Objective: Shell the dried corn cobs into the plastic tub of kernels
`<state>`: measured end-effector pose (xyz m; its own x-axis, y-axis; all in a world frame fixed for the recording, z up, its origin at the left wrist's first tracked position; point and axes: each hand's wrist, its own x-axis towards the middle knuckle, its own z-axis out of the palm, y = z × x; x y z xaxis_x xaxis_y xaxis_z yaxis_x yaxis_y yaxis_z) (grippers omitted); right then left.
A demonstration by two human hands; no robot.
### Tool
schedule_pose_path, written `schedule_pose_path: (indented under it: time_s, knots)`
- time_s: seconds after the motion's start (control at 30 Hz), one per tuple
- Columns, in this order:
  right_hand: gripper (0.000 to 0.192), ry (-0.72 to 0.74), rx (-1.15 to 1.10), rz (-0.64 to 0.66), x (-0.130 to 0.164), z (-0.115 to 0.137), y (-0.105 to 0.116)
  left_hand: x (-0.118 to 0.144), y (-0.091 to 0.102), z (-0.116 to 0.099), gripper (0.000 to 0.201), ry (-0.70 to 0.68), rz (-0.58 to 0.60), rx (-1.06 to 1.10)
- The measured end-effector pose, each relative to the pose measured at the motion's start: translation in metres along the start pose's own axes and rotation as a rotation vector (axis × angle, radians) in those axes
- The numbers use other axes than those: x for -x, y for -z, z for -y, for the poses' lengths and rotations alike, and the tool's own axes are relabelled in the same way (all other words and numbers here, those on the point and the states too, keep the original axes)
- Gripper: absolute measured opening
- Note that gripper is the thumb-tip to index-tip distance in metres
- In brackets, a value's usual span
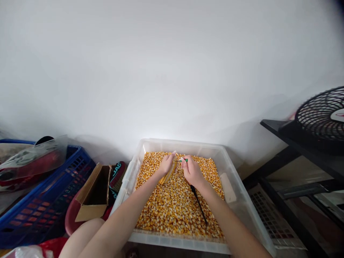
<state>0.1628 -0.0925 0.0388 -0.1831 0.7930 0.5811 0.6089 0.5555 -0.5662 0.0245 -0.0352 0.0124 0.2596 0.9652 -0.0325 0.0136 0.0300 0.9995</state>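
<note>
My left hand point(167, 164) grips a partly stripped corn cob point(170, 172) over the clear plastic tub point(243, 204) of yellow kernels point(174, 208); my right hand point(192, 171) holds what looks like a green-tipped pick point(184, 160).

Floor, clear plastic tub point(236, 157) of corn kernels point(174, 208), blue crate point(45, 208) (left), cardboard box point(92, 195) between

Yellow and orange corn kernels point(174, 204) are filling a translucent white bin point(185, 145). A green-handled tool point(185, 160) is showing against a pale tan corn cob point(170, 173). A blue crate point(45, 204) is sitting beside a brown cardboard box point(92, 195); a black fan grille point(321, 111) is standing over a black shelf point(303, 143).
</note>
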Motion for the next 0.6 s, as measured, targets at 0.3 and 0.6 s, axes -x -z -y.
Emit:
schedule_pose_path:
  time_s: [0.3, 0.6]
  knots:
    - [0.018, -0.165, -0.118, -0.070, -0.003, -0.006, -0.006, 0.004, -0.006, -0.001, 0.052, -0.173, 0.003, -0.351]
    - [0.020, -0.202, -0.142, -0.042, -0.004, -0.008, 0.000, 0.014, -0.010, -0.010, 0.051, -0.256, 0.007, -0.506]
